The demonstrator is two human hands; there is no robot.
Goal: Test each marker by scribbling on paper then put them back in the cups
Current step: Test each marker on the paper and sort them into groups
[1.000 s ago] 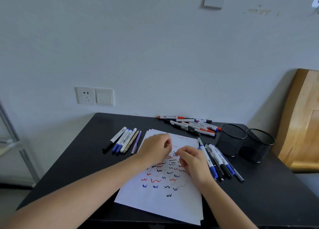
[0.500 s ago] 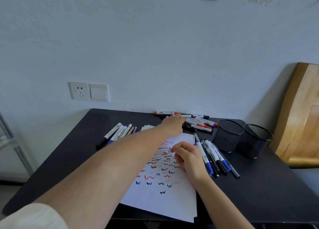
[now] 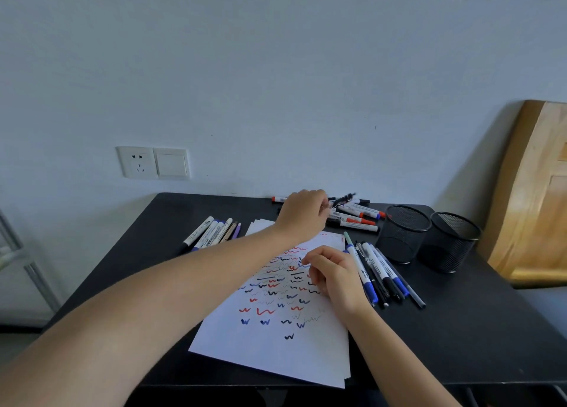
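Judging from the black table [image 3: 491,330], the task is reckoned to be well into its testing half, with the putting-back not yet begun. The paper [image 3: 276,354], taken here as the centre of the dial, is covered over its upper half with short red, blue and black squiggles, so many markers are judged to be tested already; its lower part is left white.

The 2 mesh cups [image 3: 402,234] are set side by side at 2 o'clock, upright, and nothing is seen inside either; every marker is therefore counted as outstanding for the return step.

3 groups of markers are laid flat on the table. A loose far pile [image 3: 356,219] is found at 12 to 1 o'clock against the wall, a right row [image 3: 377,271] at 3 o'clock just beside the paper's edge, and a left row [image 3: 208,231] at 10 o'clock. Which groups are tested cannot be told.

The left hand [image 3: 302,211] is stretched to the far pile, its fingers curled and pinching a black marker [image 3: 343,198], which is seen blurred, slim and dark, tilted just above the pile. The right hand [image 3: 336,279] is rested on the paper at 3 o'clock with its fingers curled under; whether anything is held in it cannot be told.
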